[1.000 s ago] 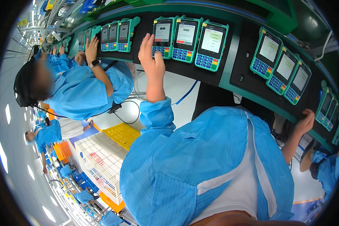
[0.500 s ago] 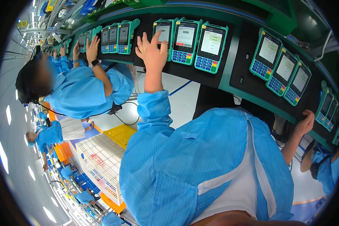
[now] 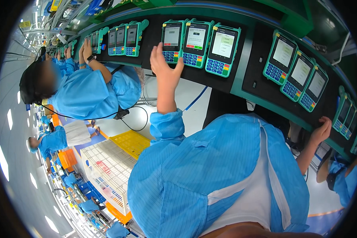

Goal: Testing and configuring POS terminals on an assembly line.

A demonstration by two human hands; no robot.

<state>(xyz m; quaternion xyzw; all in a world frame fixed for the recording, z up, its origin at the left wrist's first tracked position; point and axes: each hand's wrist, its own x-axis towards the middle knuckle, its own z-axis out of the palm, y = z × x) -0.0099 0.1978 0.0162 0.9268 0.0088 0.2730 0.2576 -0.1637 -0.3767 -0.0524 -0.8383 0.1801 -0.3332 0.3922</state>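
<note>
My left hand (image 3: 165, 68) holds nothing, its fingers stretched beside the lower left corner of a teal payment terminal (image 3: 172, 33). Whether a fingertip touches the casing, I cannot tell. That terminal lies in a group of three with a middle terminal (image 3: 195, 39) and a right terminal (image 3: 223, 47); all three screens are lit. Red and green on-screen buttons show on the first two. At the right, my right hand (image 3: 322, 129) rests by the bench's front edge, fingers loosely bent and holding nothing, close to several darker-screened terminals (image 3: 345, 115).
Another lit group of three terminals (image 3: 297, 75) lies right of centre on the black bench mat (image 3: 250, 67). A co-worker (image 3: 83, 87) in blue stands at the left by more terminals (image 3: 125, 39). Behind are a white crate (image 3: 107, 162) and a yellow crate (image 3: 131, 142).
My left hand has drawn back toward me, off the first terminal's screen. Coloured buttons now show on that screen, and the middle screen has changed. The co-worker's hands have shifted left. My right hand stays put.
</note>
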